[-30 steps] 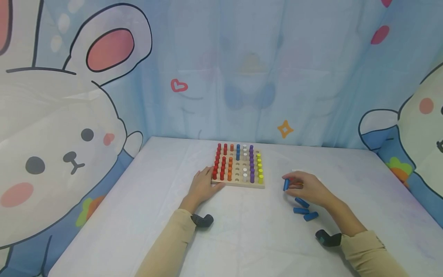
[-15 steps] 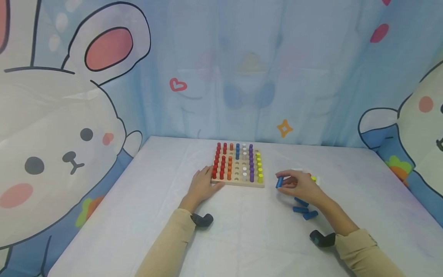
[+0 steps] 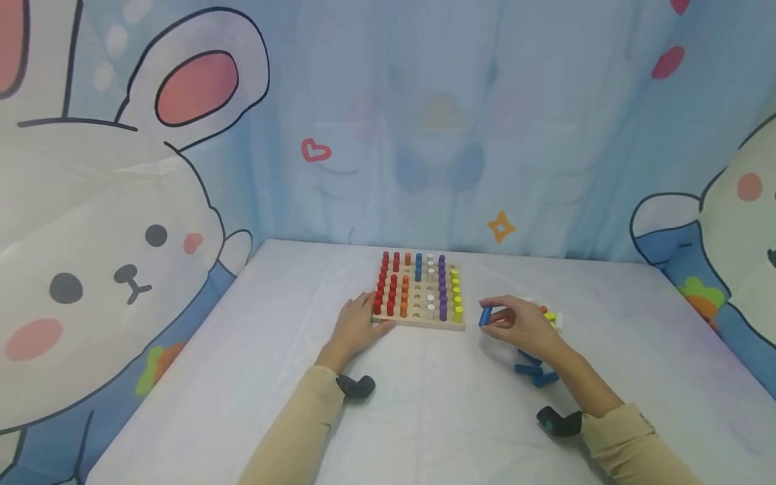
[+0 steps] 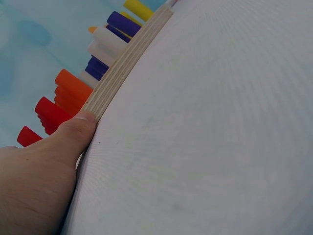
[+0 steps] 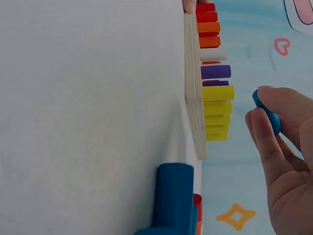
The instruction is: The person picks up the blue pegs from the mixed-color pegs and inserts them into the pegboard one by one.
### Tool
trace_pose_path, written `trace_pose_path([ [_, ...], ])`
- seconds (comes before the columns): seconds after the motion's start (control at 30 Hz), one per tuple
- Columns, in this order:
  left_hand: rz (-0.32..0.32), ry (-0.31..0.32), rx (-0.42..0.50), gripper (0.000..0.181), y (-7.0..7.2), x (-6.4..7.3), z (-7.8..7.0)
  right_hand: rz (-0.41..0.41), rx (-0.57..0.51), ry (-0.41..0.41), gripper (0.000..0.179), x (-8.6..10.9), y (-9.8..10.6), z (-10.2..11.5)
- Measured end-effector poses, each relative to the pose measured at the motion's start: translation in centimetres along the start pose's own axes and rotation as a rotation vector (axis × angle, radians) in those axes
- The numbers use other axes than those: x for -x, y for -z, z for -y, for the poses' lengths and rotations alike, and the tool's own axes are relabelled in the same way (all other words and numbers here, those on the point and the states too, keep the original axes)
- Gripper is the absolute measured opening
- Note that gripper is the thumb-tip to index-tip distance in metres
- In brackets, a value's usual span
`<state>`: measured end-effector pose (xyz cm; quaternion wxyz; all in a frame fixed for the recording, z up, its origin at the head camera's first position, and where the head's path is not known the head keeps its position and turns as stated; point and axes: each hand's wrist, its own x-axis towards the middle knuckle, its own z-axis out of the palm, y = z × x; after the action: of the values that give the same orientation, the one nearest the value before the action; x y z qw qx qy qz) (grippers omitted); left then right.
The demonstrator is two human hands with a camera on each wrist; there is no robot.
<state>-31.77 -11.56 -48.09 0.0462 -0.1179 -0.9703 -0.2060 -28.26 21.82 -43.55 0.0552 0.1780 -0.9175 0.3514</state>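
Peg [image 3: 486, 316], blue, was located above the table [image 3: 418, 417], right of the pegboard [image 3: 424, 324], whose yellow and purple pegs [image 3: 442, 290] stood between peg and bare middle holes [image 3: 416, 296]; loose blue pegs [image 3: 529, 370] lay nearby. Right hand [image 3: 529, 330] pinched the peg between thumb and fingertips; left hand [image 3: 354, 327], thumb spread from fingers, touched the pegboard's near-left corner.

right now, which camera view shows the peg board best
The head view: peg board seen from above, with colored pegs and holes. Both wrist views show its edge and pegs side-on; the left hand hides part in the left wrist view.
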Motion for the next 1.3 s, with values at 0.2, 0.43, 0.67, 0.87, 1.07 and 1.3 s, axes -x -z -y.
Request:
trace_pose_path([
  [0.2,-0.006,0.003,0.008,0.085,-0.1,0.0,0.2,0.006,-0.010,-0.035,0.051,-0.8,-0.5,0.9],
  [0.43,0.003,0.004,-0.009,0.086,-0.3,0.0,0.4,0.008,-0.042,-0.036,0.051,-2.1,-1.3,1.7],
  [0.67,0.006,0.000,-0.026,0.087,-0.2,0.0,0.4,-0.013,-0.068,-0.044,0.053,-3.6,-2.3,2.5],
  [0.87,0.001,-0.001,-0.028,0.087,-0.2,0.1,0.4,-0.029,-0.098,-0.074,0.052,-5.0,-2.9,3.2],
  [1.07,0.000,0.001,-0.030,0.087,0.0,0.1,0.3,-0.037,-0.114,-0.062,0.044,-6.0,-3.1,3.7],
  [1.3,-0.007,-0.002,-0.034,0.087,-0.1,-0.2,0.1,-0.077,-0.151,-0.067,0.038,-7.0,-2.3,4.0],
])
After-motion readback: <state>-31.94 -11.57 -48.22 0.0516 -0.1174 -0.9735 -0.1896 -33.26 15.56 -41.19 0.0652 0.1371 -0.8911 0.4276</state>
